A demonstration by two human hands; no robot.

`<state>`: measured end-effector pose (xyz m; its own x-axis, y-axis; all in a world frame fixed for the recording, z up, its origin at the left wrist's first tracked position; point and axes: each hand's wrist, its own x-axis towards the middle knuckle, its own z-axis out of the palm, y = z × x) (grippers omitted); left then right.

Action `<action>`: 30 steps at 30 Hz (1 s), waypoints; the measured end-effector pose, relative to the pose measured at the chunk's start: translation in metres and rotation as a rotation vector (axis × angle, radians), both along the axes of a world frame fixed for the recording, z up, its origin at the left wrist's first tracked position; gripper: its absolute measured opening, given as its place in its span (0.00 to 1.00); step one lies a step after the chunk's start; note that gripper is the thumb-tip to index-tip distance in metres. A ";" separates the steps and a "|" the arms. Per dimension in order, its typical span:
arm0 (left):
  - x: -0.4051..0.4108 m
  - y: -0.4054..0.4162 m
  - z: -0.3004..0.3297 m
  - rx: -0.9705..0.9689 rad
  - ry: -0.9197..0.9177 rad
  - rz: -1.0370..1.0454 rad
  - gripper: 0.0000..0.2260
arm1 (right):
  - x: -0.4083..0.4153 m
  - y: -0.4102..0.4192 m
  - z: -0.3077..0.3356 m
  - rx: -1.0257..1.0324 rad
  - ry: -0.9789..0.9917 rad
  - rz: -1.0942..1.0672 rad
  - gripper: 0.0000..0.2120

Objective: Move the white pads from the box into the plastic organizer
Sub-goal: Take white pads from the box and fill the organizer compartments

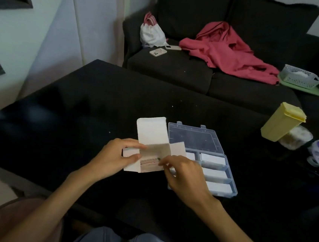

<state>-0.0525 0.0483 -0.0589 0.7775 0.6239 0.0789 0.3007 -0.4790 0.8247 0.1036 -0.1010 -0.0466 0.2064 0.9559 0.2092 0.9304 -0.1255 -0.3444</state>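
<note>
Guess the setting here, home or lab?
Most likely a home living room: a dark sofa holding a pink garment and two phones, with a low black table in front.

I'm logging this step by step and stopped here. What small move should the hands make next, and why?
Probably the right hand should pinch a few pads at the open end of the box and draw them out toward the organizer. Its fingertips are already at the opening, the left hand grips the box, and the organizer lies open beside it, with pads in its right-hand compartments.
</note>
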 end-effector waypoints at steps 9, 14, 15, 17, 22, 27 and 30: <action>0.000 -0.015 0.006 0.023 0.039 0.021 0.19 | -0.006 0.044 0.012 -0.394 -0.200 0.121 0.11; 0.004 -0.010 0.006 -0.005 0.043 0.040 0.20 | -0.009 0.075 0.010 -0.513 -0.331 0.155 0.13; 0.005 -0.008 0.006 -0.003 0.046 0.054 0.20 | -0.010 0.079 0.009 -0.513 -0.346 0.158 0.13; 0.009 -0.006 0.007 -0.012 0.061 0.069 0.20 | -0.008 0.085 0.006 -0.520 -0.366 0.158 0.13; 0.008 0.000 0.005 -0.081 0.040 0.056 0.19 | 0.000 0.097 -0.001 -0.610 -0.336 0.181 0.13; 0.009 -0.002 0.000 -0.169 -0.038 0.114 0.19 | -0.002 0.096 -0.005 -0.534 -0.336 0.179 0.15; 0.014 -0.001 0.004 -0.150 0.018 0.139 0.20 | -0.003 0.101 -0.002 -0.550 -0.394 0.209 0.16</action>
